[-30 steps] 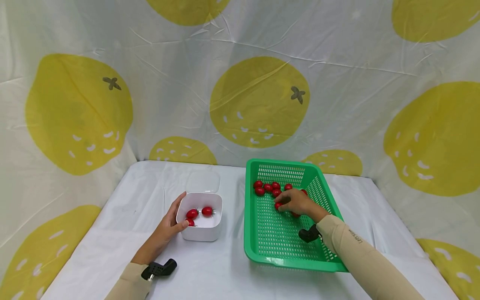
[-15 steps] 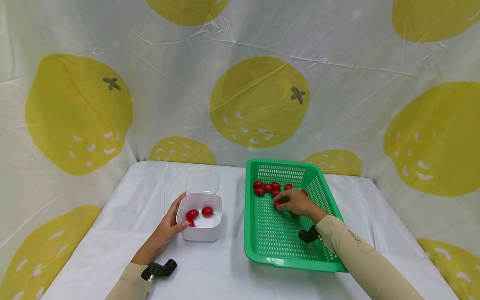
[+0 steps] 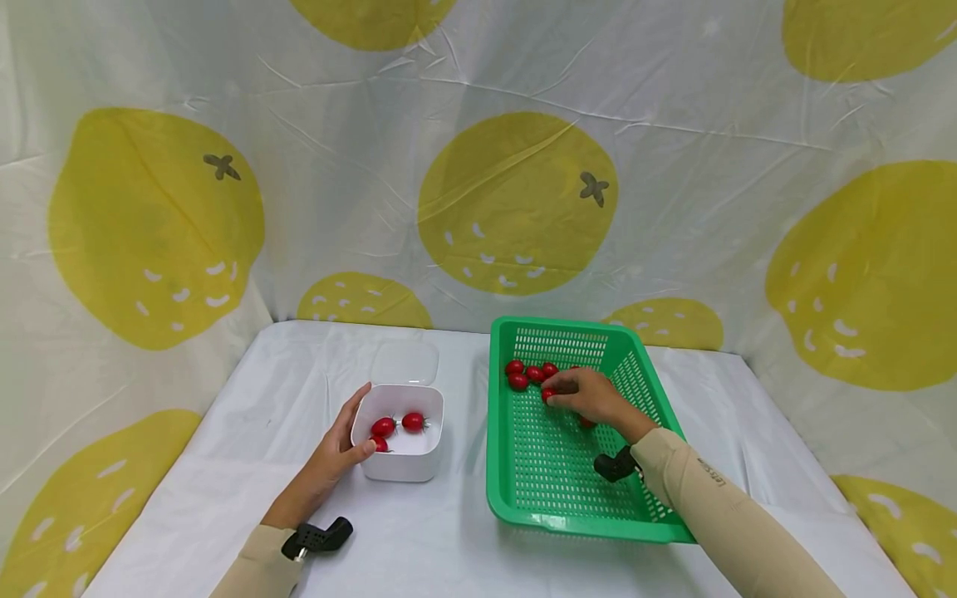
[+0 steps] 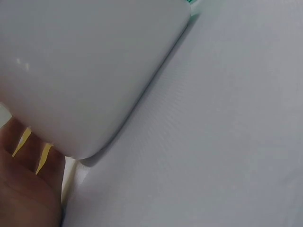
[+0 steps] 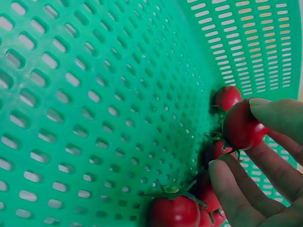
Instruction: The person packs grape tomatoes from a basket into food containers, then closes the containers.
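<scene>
My left hand grips the white square box at its left side, thumb over the near rim. Three cherry tomatoes with green stems lie inside the box. In the left wrist view, fingers curl at the wall of the box. My right hand reaches into the green basket and pinches a cherry tomato by its upper end, stem side down. Other tomatoes lie close by on the basket's bottom; some are partly hidden by the fingers.
Behind the box lies a clear plastic lid. Several tomatoes are grouped at the basket's far left corner, and another shows under the right hand. A hanging cloth with yellow fruit prints closes off the back of the white table.
My right hand has shifted slightly left, then away from me, taking the pinched cherry tomato along and covering tomatoes behind it. The left hand and the box have stayed put.
</scene>
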A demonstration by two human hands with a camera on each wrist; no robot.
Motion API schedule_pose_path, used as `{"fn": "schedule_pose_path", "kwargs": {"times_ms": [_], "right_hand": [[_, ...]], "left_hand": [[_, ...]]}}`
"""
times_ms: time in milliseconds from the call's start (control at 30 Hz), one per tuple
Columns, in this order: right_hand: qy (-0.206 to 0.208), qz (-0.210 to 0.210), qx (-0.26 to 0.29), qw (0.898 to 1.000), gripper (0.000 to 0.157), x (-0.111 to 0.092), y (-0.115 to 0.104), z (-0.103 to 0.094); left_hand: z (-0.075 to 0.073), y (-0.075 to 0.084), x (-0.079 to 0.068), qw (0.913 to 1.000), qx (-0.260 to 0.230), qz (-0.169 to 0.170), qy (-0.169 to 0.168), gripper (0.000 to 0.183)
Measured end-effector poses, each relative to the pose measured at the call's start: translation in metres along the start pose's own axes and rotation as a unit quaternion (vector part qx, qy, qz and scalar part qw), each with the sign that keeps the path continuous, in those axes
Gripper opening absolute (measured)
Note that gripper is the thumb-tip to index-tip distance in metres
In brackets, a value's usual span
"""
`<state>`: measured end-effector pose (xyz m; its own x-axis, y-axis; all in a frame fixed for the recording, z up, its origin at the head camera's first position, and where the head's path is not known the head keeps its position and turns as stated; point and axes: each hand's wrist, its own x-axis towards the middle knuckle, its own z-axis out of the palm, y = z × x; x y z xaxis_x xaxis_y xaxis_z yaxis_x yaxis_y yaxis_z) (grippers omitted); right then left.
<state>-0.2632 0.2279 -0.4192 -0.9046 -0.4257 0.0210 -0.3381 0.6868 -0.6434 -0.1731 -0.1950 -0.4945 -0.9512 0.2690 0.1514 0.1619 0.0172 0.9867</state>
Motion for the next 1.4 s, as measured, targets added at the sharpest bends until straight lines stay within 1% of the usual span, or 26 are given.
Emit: {"fn": "schedule_pose_path", "kwargs": {"times_ms": [67,300,467,700,833,1033,1233,1400], "right_hand": [[0.006,0.007,0.008,1.000,0.028,0.000,-0.001,0.000],[0.032,0.000,0.011,0.999,0.031,0.001,-0.006,-0.004],[0.037,-0.003,0.019,0.999,0.029,0.002,-0.010,-0.004],[0.048,-0.029,0.020,0.998,0.033,0.003,-0.019,-0.005],[0.050,-0.028,0.035,0.998,0.033,0.004,-0.026,-0.004],[0.040,-0.033,0.094,0.994,0.033,0.006,-0.043,-0.007],[0.031,-0.041,0.109,0.993,0.034,0.008,-0.067,-0.008],[0.017,-0.056,0.116,0.991,0.031,0.013,-0.087,-0.004]], "left_hand": [[0.000,0.000,0.000,1.0000,-0.001,0.002,-0.001,0.080],[0.000,-0.001,0.000,1.0000,0.000,0.005,-0.002,0.079],[-0.001,-0.003,0.000,1.0000,0.000,0.008,-0.003,0.079],[0.000,-0.003,0.000,1.0000,0.000,0.009,-0.002,0.079],[0.000,-0.002,0.000,1.0000,0.000,0.006,-0.001,0.078],[0.000,-0.001,0.001,1.0000,0.005,0.002,0.001,0.078],[0.000,-0.002,0.001,1.0000,0.001,0.000,0.001,0.077],[-0.001,-0.002,0.001,1.0000,0.003,0.007,-0.003,0.078]]}}
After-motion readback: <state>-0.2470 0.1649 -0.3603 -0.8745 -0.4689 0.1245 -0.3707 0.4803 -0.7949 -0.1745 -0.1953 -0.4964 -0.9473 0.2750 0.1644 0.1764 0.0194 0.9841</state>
